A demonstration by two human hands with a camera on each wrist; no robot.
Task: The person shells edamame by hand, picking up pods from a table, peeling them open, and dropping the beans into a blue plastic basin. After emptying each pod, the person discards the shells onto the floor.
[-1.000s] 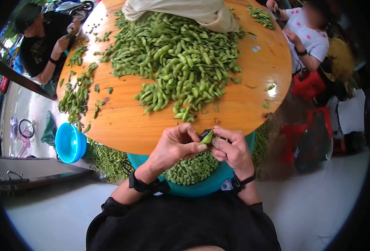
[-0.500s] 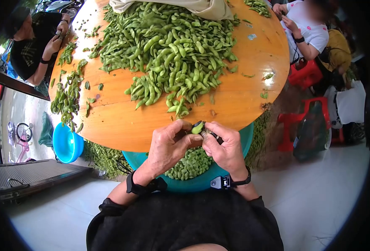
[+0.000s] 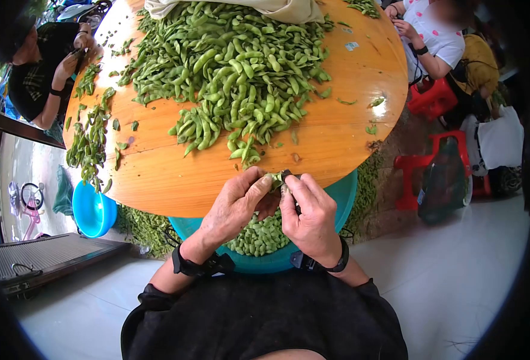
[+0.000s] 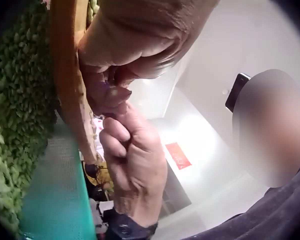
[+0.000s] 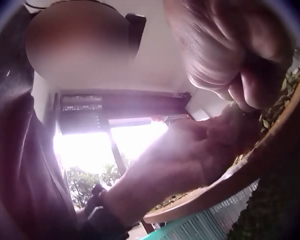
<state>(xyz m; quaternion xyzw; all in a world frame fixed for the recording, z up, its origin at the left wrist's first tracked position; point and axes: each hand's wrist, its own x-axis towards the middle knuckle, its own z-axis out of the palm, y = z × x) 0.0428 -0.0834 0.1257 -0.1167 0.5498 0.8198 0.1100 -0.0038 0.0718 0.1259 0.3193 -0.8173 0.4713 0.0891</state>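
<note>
In the head view my left hand (image 3: 232, 201) pinches a green soybean pod (image 3: 276, 178) between thumb and fingers. My right hand (image 3: 310, 216) meets it, its curled thumb and forefinger gripping the pod's right end, where something small and dark shows. Both hands are over a teal basin (image 3: 344, 207) of shelled green beans (image 3: 259, 235), at the table's near edge. A large heap of soybean pods (image 3: 235, 78) covers the middle of the round wooden table (image 3: 157, 180). Fingers hide most of the pod in the wrist views.
Loose pods (image 3: 91, 138) lie along the table's left side. A blue basin (image 3: 94, 207) stands on the floor at left, with husks (image 3: 142, 228) beside it. One person (image 3: 43, 72) sits at left, another (image 3: 436, 42) at right. Red stools (image 3: 409, 180) stand at right.
The pod has turned and is more hidden by the fingers now. The hands have shifted slightly left, and the right hand has rolled so its back shows more.
</note>
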